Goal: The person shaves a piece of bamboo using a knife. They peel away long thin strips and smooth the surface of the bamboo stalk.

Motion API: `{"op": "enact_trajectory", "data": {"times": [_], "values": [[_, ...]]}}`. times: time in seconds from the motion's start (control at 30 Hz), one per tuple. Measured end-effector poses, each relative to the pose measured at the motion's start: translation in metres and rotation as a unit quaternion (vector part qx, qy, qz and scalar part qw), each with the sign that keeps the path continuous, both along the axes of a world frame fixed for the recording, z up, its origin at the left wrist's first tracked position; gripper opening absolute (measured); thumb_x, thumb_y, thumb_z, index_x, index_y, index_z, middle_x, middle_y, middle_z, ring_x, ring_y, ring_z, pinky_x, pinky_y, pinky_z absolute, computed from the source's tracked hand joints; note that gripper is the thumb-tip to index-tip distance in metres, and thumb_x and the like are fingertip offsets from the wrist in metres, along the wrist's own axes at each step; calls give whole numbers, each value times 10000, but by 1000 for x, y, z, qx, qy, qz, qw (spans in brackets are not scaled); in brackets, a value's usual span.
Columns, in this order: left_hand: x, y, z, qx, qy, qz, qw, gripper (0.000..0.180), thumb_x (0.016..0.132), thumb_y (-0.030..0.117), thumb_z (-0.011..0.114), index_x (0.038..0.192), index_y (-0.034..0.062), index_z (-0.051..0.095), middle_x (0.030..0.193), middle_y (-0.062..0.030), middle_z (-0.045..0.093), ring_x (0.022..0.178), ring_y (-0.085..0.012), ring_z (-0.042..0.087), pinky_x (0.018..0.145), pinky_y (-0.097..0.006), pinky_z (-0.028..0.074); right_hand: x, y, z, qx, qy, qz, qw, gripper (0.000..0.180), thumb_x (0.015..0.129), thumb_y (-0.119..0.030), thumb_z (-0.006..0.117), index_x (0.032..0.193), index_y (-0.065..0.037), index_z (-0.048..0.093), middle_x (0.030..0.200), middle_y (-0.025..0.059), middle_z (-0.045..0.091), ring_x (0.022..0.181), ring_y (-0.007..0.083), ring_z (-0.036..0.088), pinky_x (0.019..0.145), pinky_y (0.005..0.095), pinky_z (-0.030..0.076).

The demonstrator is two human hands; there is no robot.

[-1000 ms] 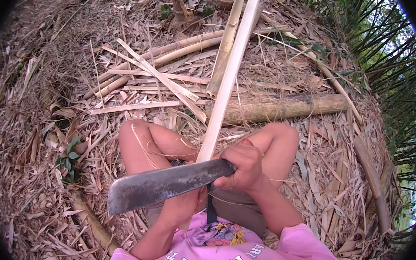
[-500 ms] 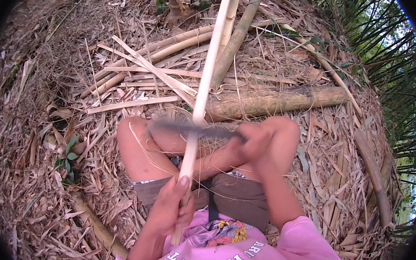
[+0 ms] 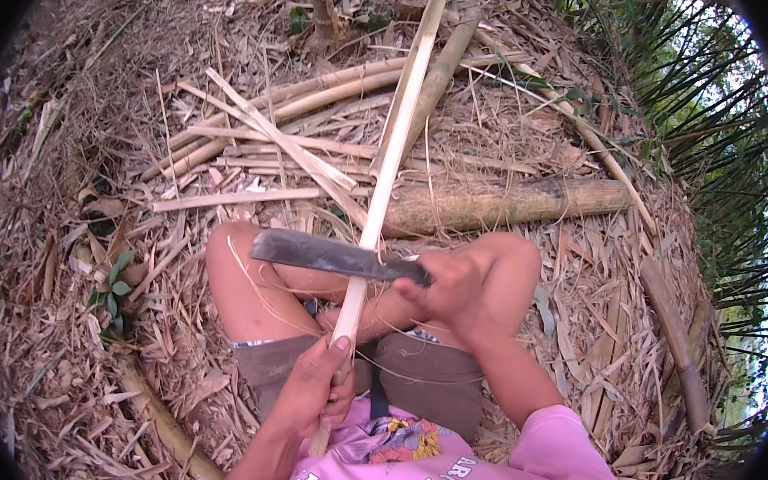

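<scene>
Gripping, hands apart, left [image 3: 321, 385] lower on pale strip [image 3: 390, 181], right [image 3: 453, 295] on machete [image 3: 317, 252]

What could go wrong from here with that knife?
The big knife in the right hand overlaps the bare legs in view; a slip might cut one. The left hand grips the pale strip on the body side, so a stroke drawn inward could reach it.

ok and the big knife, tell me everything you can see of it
The big knife has a long, broad, dark grey, metal-looking blade with a blunt tip. It slants slightly, tip toward the picture's left and a little higher, crossing over the pale strip. The right hand grips it, hiding the handle. Whether the edge touches the strip is unclear.
</scene>
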State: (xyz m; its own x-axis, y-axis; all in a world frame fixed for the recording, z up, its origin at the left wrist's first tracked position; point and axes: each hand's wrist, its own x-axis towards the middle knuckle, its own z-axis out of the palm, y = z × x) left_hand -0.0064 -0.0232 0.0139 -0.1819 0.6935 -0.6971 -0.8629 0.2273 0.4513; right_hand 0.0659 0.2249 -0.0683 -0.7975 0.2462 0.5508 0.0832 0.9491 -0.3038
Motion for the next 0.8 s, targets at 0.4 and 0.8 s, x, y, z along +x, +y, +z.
{"op": "enact_trajectory", "data": {"times": [0.4,0.8], "values": [[0,-20,0,28,-42,-7,999,227,1054,378,452,1035,153,425,535,15,335,362,-68,256,327,-239,215,-20,21,24,-46,-18,-27,998,594,867,-637,600,592,-113,544,534,76,544,491,279,573,484,408,426],[5,-59,-27,12,-44,-16,999,237,1028,359,518,964,141,452,535,7,341,379,-74,273,332,-241,211,-48,91,-21,-100,-14,-114,988,655,866,-691,564,640,-76,588,573,113,575,538,321,605,484,437,440]]}}
